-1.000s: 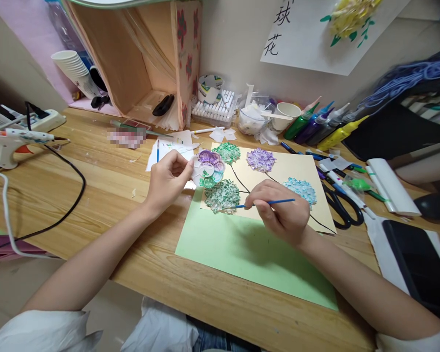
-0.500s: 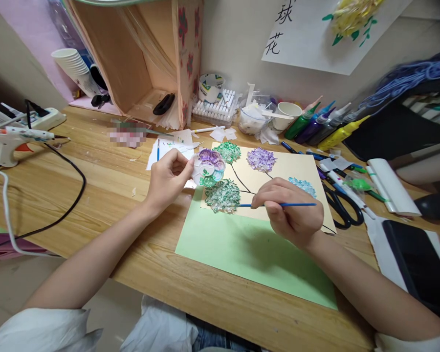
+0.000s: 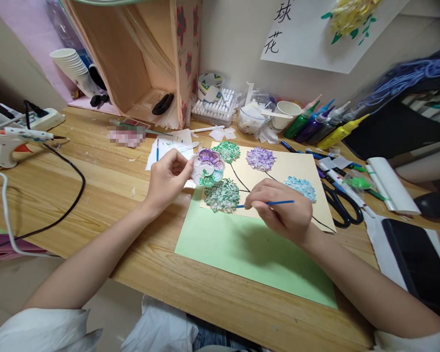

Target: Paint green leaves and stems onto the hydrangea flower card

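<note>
My left hand (image 3: 168, 178) pinches the edge of a small round paint palette (image 3: 209, 167) smeared with purple, blue and green. Between the fingers of my right hand (image 3: 280, 210) is a slim blue paintbrush (image 3: 280, 202), its tip close to the dark green flower (image 3: 222, 195). That flower belongs to a cream picture sheet (image 3: 256, 186) with black stems. A lighter green flower (image 3: 226, 151), a purple flower (image 3: 261, 158) and a blue flower (image 3: 301, 188) are on it too. Under the sheet lies light green paper (image 3: 242, 259).
Paint bottles (image 3: 304, 120), a paper cup (image 3: 289, 110) and a marker box (image 3: 216, 107) line the back. Black scissors (image 3: 342, 208) and a phone (image 3: 418, 259) lie at right. A glue gun (image 3: 11, 142) with cables sits at left, beyond bare wood (image 3: 106, 195).
My right hand has shifted slightly left with the paintbrush, showing more of the blue flower. The left hand and palette have barely moved.
</note>
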A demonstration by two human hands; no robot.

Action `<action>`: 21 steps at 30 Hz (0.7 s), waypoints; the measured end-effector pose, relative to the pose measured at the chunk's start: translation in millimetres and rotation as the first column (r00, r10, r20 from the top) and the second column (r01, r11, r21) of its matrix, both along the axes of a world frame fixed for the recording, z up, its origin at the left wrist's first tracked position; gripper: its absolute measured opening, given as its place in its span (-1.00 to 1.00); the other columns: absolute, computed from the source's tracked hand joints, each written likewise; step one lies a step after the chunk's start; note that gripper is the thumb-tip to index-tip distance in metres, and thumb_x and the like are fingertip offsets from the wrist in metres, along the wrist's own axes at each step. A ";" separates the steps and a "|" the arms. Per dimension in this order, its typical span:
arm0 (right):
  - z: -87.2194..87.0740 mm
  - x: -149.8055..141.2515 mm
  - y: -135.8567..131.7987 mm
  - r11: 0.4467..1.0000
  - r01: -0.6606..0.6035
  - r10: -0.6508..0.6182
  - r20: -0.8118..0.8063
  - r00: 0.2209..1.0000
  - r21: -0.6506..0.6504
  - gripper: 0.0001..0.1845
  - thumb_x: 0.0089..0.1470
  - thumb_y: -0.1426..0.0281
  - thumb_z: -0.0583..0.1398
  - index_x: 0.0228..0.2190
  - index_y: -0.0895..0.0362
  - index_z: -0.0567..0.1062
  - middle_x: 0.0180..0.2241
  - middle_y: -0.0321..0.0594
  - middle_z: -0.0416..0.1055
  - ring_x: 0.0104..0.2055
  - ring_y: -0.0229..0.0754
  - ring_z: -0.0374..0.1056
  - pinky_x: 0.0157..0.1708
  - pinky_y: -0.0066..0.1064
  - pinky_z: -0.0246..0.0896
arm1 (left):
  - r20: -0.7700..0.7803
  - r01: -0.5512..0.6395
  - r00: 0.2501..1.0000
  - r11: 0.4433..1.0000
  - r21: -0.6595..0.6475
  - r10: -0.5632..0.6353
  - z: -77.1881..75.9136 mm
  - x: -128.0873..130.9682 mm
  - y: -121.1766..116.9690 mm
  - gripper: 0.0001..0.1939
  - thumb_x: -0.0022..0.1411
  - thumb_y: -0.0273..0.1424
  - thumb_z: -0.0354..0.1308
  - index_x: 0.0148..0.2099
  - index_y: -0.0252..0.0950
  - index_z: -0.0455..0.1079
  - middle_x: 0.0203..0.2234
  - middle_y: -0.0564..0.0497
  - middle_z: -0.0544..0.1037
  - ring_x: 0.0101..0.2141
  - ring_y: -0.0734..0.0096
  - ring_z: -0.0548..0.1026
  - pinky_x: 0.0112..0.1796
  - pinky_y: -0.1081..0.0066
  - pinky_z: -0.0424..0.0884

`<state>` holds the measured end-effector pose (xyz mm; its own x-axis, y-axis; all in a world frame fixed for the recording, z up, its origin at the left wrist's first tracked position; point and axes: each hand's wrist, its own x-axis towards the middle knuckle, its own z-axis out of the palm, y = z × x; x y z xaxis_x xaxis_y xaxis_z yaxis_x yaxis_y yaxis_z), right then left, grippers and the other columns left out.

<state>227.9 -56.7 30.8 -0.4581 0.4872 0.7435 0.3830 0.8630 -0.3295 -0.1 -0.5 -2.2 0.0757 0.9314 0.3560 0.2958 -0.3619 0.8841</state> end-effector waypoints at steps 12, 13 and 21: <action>2.5 1.8 0.3 1.000 0.009 -0.008 0.008 1.000 -0.010 -0.76 0.21 0.42 0.03 -0.46 0.12 0.41 -0.61 -0.23 0.40 -0.54 -0.25 0.30 -0.56 -0.42 0.20 | -0.019 -0.008 1.000 1.000 -0.002 0.008 0.9 0.7 -1.0 -0.74 0.17 -0.24 0.16 -0.44 -0.26 0.23 -0.58 0.09 0.43 -0.55 0.52 0.44 -0.52 0.50 0.38; 2.6 1.5 0.4 1.000 0.013 -0.012 0.024 1.000 -0.008 -0.76 0.21 0.42 0.03 -0.46 0.12 0.41 -0.60 -0.23 0.40 -0.54 -0.25 0.30 -0.56 -0.42 0.21 | -0.021 -0.009 1.000 1.000 -0.005 0.009 1.0 0.7 -1.1 -0.74 0.17 -0.24 0.16 -0.44 -0.26 0.23 -0.58 0.09 0.44 -0.55 0.52 0.44 -0.51 0.50 0.38; 2.7 2.6 -0.4 0.999 0.019 -0.020 -0.022 1.000 -0.039 -0.75 0.21 0.41 0.03 -0.46 0.12 0.42 -0.60 -0.21 0.41 -0.53 -0.24 0.31 -0.55 -0.41 0.22 | -0.016 -0.007 1.000 1.000 -0.005 0.007 0.8 0.3 -1.2 -0.74 0.17 -0.23 0.16 -0.44 -0.26 0.23 -0.58 0.10 0.43 -0.55 0.53 0.45 -0.51 0.51 0.39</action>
<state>230.5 -57.1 33.5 -0.4316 0.5244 0.7340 0.3915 0.8419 -0.3714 0.2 -1.8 -1.4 0.0747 0.9337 0.3503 0.3127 -0.3555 0.8808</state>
